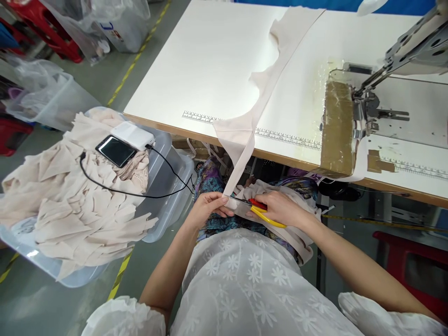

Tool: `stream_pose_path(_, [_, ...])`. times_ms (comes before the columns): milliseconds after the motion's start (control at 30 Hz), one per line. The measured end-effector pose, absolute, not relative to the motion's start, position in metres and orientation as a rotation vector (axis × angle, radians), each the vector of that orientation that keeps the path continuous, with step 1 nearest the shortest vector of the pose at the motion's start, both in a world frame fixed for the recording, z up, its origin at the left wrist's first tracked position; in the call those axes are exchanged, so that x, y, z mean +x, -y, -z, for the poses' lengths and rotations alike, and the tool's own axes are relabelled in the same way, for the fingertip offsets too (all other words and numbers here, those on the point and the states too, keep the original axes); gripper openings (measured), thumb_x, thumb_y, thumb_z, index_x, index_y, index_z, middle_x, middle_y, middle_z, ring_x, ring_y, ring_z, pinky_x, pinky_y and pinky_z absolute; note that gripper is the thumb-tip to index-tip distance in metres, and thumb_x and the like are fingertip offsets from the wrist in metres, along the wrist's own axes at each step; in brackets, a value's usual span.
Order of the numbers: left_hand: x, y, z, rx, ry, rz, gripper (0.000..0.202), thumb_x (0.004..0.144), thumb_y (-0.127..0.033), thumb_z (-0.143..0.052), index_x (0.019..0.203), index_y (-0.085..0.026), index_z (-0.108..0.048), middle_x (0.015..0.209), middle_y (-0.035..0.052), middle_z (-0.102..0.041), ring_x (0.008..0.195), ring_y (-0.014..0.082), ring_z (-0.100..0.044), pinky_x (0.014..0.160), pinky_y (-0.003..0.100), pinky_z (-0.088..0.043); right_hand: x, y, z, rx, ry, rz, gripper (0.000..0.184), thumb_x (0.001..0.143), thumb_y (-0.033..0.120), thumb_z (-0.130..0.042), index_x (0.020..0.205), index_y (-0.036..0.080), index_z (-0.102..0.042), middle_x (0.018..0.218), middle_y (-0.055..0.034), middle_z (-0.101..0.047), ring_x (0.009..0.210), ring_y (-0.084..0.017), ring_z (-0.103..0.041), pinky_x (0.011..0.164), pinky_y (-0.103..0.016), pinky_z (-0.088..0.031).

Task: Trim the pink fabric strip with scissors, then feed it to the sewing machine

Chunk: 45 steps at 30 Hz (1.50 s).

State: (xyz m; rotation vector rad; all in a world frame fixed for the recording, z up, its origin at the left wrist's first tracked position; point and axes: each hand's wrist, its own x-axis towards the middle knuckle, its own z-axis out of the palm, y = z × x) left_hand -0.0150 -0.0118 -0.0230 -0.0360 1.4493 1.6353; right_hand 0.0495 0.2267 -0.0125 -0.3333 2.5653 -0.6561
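Observation:
My left hand (211, 206) pinches a strip of pale beige fabric (241, 165) over my lap. From there the fabric runs up over the table edge and across the white tabletop toward the back. My right hand (280, 208) is closed around scissors (268, 217) with red and yellow handles. Their blades point left and meet the fabric just beside my left fingertips; whether the blades are apart I cannot tell. More beige fabric lies bunched on my lap beneath the scissors.
At the right of the white table (210, 56) stands a sewing machine (371, 100). On my left a plastic bin (164, 186) overflows with beige fabric pieces (87, 214); a phone (116, 150) and a white power bank (131, 135) with a black cable rest on them. A red stool (395, 252) stands right.

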Motion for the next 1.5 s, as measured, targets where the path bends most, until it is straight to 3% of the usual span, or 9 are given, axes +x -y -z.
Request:
stream_pose_path(200, [-0.013,0.01,0.026,-0.044,-1.435,-1.614,0.047,0.067,-0.054,-0.082,0.081,-0.012,-0.068,0.068,0.009,-0.073,0.064,0.02,-0.072,0.059,0.023,-0.053,0.046,-0.22,0.014,-0.339,-2.578,0.651,0.042,0.094,0.054,-0.049,0.067,0.021,-0.046,0.058,-0.0009,-0.049,0.051,-0.016,-0.042,0.051,-0.029,-0.019])
stream_pose_path(300, [-0.012,0.01,0.028,-0.027,-1.443,-1.587,0.049,0.069,-0.058,-0.079,0.083,-0.012,-0.067,0.07,0.009,-0.073,0.067,0.0203,-0.072,0.062,0.025,-0.054,0.048,-0.219,0.021,-0.308,-2.577,0.737,0.05,0.094,0.06,-0.047,0.062,0.022,-0.039,0.054,0.0002,-0.042,0.05,-0.015,-0.038,0.052,-0.029,-0.019])
stream_pose_path(467, [-0.029,0.018,0.03,0.216,-1.928,-1.476,0.051,0.084,-0.06,-0.065,0.109,-0.016,-0.067,0.092,0.0097,-0.073,0.066,0.0156,-0.065,0.062,0.026,-0.05,0.065,-0.225,0.026,-0.203,-2.643,0.868,0.057,0.092,0.073,-0.038,0.063,0.023,-0.031,0.054,0.0013,-0.038,0.05,-0.015,-0.035,0.052,-0.03,-0.02])
stream_pose_path(667, [-0.072,-0.016,0.037,0.81,-2.793,-1.418,0.036,0.091,-0.046,-0.06,0.115,-0.019,-0.064,0.112,0.0129,-0.062,0.107,0.0254,-0.056,0.092,0.039,-0.047,0.087,-0.229,0.016,-0.126,-2.65,1.183,0.056,0.09,0.071,-0.048,0.064,0.023,-0.033,0.056,0.0038,-0.037,0.05,-0.014,-0.036,0.05,-0.028,-0.025])
stream_pose_path(833, [-0.072,-0.035,0.062,0.658,-2.586,-1.63,0.025,0.095,-0.039,-0.055,0.083,-0.019,-0.061,0.091,0.0068,-0.063,0.09,0.02,-0.06,0.082,0.032,-0.049,0.098,-0.242,0.013,0.001,-2.644,1.277,0.055,0.088,0.07,-0.055,0.065,0.023,-0.036,0.056,0.0036,-0.039,0.051,-0.015,-0.037,0.049,-0.028,-0.029])
stream_pose_path(1067, [-0.04,0.07,0.108,-0.38,-2.479,-1.515,0.014,0.091,-0.031,-0.055,0.088,-0.017,-0.054,0.048,-0.0069,-0.044,0.041,0.0131,-0.042,0.047,0.025,-0.038,0.116,-0.261,0.024,0.227,-2.58,1.366,0.058,0.084,0.073,-0.057,0.063,0.023,-0.037,0.058,0.0025,-0.039,0.054,-0.015,-0.037,0.051,-0.028,-0.031])
stream_pose_path(1200, [-0.011,0.07,0.087,-0.278,-2.328,-1.529,0.026,0.089,-0.041,-0.056,0.096,-0.016,-0.061,0.058,-0.0008,-0.056,0.048,0.0155,-0.053,0.049,0.027,-0.046,0.108,-0.249,0.028,0.227,-2.431,1.461,0.06,0.081,0.077,-0.058,0.063,0.023,-0.037,0.059,0.0035,-0.034,0.054,-0.014,-0.033,0.05,-0.027,-0.028])
stream_pose_path(1333, [0.004,0.026,0.032,0.301,-1.804,-1.581,0.045,0.095,-0.05,-0.049,0.128,-0.02,-0.058,0.095,0.0083,-0.068,0.084,0.0203,-0.066,0.065,0.027,-0.053,0.093,-0.236,0.018,0.162,-2.332,1.522,0.06,0.082,0.077,-0.057,0.064,0.023,-0.038,0.062,0.0035,-0.033,0.055,-0.014,-0.032,0.049,-0.027,-0.028])
stream_pose_path(1500, [-0.005,0.0,-0.01,0.607,-2.261,-1.454,0.033,0.092,-0.048,-0.06,0.08,-0.019,-0.069,0.09,0.0066,-0.059,0.071,0.0136,-0.053,0.063,0.025,-0.045,0.081,-0.238,0.0,0.015,-2.335,1.433,0.056,0.086,0.073,-0.056,0.067,0.022,-0.043,0.063,0.0035,-0.035,0.056,-0.014,-0.034,0.05,-0.026,-0.029])
